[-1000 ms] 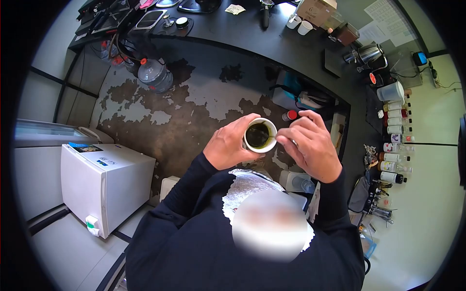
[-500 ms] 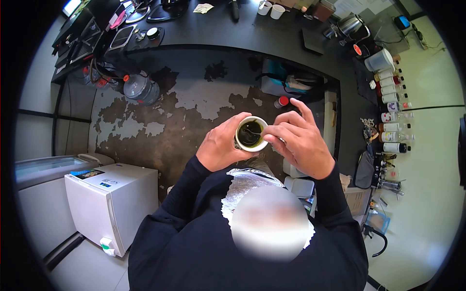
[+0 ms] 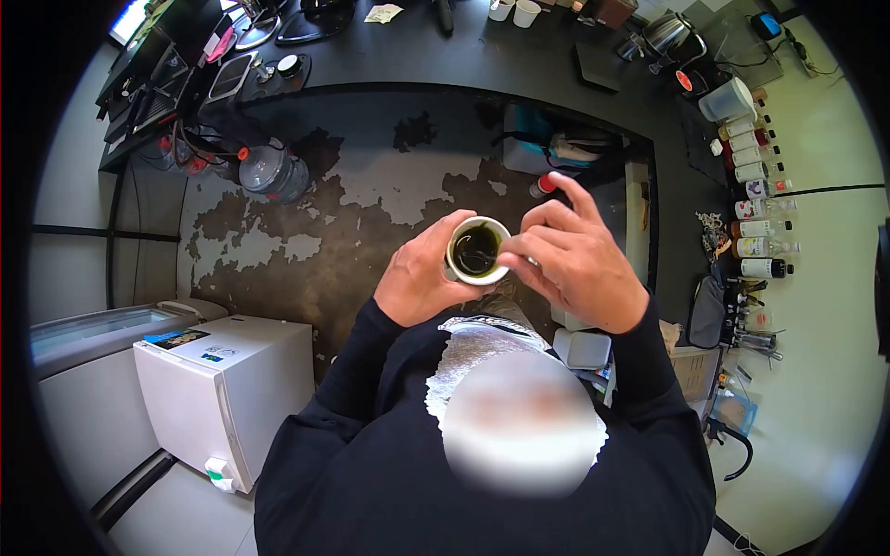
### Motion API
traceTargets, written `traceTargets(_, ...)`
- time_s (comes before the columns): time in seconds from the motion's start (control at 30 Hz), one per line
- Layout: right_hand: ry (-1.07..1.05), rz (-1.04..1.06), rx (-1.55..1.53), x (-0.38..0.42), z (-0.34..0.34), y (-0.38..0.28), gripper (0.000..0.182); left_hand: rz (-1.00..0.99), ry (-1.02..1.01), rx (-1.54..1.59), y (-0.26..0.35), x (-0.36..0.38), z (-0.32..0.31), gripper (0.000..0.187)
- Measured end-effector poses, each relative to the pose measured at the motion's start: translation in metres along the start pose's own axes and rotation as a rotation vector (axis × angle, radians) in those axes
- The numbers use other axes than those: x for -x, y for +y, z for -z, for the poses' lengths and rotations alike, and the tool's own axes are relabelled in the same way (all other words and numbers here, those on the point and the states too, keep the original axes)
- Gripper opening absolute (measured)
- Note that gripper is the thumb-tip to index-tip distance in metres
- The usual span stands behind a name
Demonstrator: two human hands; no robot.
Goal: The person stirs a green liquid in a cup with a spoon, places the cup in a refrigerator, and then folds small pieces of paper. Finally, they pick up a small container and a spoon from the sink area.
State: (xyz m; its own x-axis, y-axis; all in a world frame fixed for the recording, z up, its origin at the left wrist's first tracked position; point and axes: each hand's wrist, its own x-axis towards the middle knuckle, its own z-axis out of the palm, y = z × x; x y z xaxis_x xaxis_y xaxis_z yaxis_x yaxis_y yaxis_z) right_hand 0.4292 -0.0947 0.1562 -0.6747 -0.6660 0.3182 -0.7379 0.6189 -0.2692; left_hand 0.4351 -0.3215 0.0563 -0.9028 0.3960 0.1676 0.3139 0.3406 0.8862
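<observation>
A small white cup (image 3: 452, 270) with dark green liquid in it is held in front of my chest. My left hand (image 3: 422, 271) wraps round its left side and lower edge. At the cup's right rim, my right hand (image 3: 579, 259) pinches the end of a thin spoon or stirrer (image 3: 502, 259), with thumb and forefinger together and the other fingers raised. The stirrer's lower end dips into the liquid and is hard to make out.
A black counter (image 3: 389, 60) runs along the far side, bearing paper cups (image 3: 525, 13) and a metal kettle (image 3: 669, 37). Bottles (image 3: 753, 227) line the right. A water jug (image 3: 273, 172) stands on the floor; a white fridge (image 3: 227, 389) is at lower left.
The view has shifted slightly. My right hand and the stirrer have moved a little relative to the cup, which stays in my left hand.
</observation>
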Motion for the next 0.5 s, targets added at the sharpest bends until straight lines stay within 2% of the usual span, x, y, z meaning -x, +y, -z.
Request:
traceTargets(0.13,0.046,-0.034,0.067,-0.0062,-0.0093,0.0026,0.016,0.001,-0.004,0.016,-0.0022,0.0004,0.0010,0.083)
traceTargets(0.2,0.049,0.043,-0.051,-0.0054,-0.0091,0.0032,0.016,-0.018,-0.002,0.016,-0.0001,0.0004,-0.0001,0.084)
traceTargets(0.33,0.017,0.018,-0.070,-0.0033,-0.0043,-0.0003,0.016,0.001,-0.011,0.005,-0.0003,0.0015,0.0007,0.085)
traceTargets(0.43,0.023,-0.040,0.087,-0.0024,-0.0058,0.0008,0.016,-0.012,-0.018,-0.002,0.0010,0.0017,-0.0029,0.085)
traceTargets(0.5,0.055,0.019,0.007,-0.0042,-0.0078,0.0012,0.015,-0.014,-0.022,-0.002,0.0011,0.0001,-0.0036,0.085)
